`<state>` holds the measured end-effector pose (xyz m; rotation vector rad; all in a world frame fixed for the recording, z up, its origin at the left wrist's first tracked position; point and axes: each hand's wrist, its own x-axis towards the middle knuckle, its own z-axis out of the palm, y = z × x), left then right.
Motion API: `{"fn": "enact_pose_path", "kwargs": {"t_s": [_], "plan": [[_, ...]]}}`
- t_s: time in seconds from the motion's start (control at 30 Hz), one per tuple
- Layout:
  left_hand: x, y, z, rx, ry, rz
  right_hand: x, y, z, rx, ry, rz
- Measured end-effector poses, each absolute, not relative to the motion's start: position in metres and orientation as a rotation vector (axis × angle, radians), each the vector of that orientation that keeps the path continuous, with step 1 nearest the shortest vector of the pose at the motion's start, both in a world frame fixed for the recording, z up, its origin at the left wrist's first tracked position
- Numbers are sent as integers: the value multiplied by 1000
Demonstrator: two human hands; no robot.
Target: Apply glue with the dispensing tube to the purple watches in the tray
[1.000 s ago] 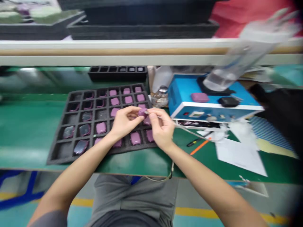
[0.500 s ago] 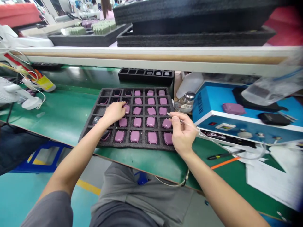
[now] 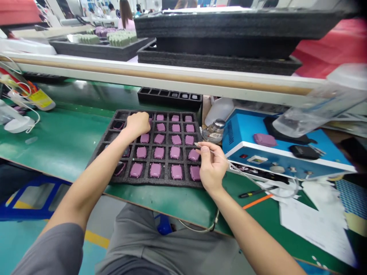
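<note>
A dark foam tray (image 3: 169, 182) with square compartments lies in front of me. Purple watch cases (image 3: 155, 170) sit in many of its compartments. At the left, some hold pieces with black faces, such as a dark-faced watch case (image 3: 117, 125). My left hand (image 3: 138, 123) is closed over the far left compartments, knuckles up; its fingertips and whatever they grip are hidden. At the tray's right edge, my right hand (image 3: 212, 165) pinches a thin clear tube (image 3: 243, 172) with a slim tip pointing left over the cases.
Right of the tray stand a glass jar with a metal lid (image 3: 214, 131) and a blue machine (image 3: 243, 130), with a purple case on top. A black pen (image 3: 252, 192), an orange stick (image 3: 258, 201) and papers (image 3: 312, 221) lie nearer. A shelf (image 3: 172, 82) crosses behind.
My left hand has moved to the tray's farther rows, its fingers now curled down. My right hand keeps its pinch on the tube. The whole view has shifted slightly.
</note>
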<state>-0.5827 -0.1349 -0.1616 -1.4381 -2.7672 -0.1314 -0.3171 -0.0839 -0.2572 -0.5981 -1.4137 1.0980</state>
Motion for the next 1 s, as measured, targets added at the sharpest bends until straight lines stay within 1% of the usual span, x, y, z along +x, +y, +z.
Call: {"fn": "enact_pose_path", "kwargs": {"t_s": [0.07,0.13,0.2,0.3,0.37,0.43,0.63,0.83,1.0], "plan": [[-569,-138,-161,-1668,-2781,-632,-319,-84,-255,-586,-1376,1114],[-547,-135,-165,-1930,-2727,-1267,-321,-83,-253,-576,-1345,1103],[-520,-128,-175,-2022,-2697,-1779,-322,-81,-252,-574,-1329,1078],[-484,-122,-191,-1876,-2681,-2376,-321,-77,-251,-563,-1331,1049],[-473,-123,-200,-1796,-2600,-2644,-321,-74,-252,-547,-1345,1027],[-471,-125,-204,-1758,-2507,-2766,-320,-73,-253,-534,-1367,1006],[-481,-130,-204,-1740,-2469,-2702,-319,-73,-256,-531,-1405,1004],[-473,-132,-202,-1537,-2493,-2866,-319,-73,-256,-510,-1402,1016],[-470,-133,-200,-1533,-2533,-2759,-318,-75,-255,-513,-1428,1027]]}}
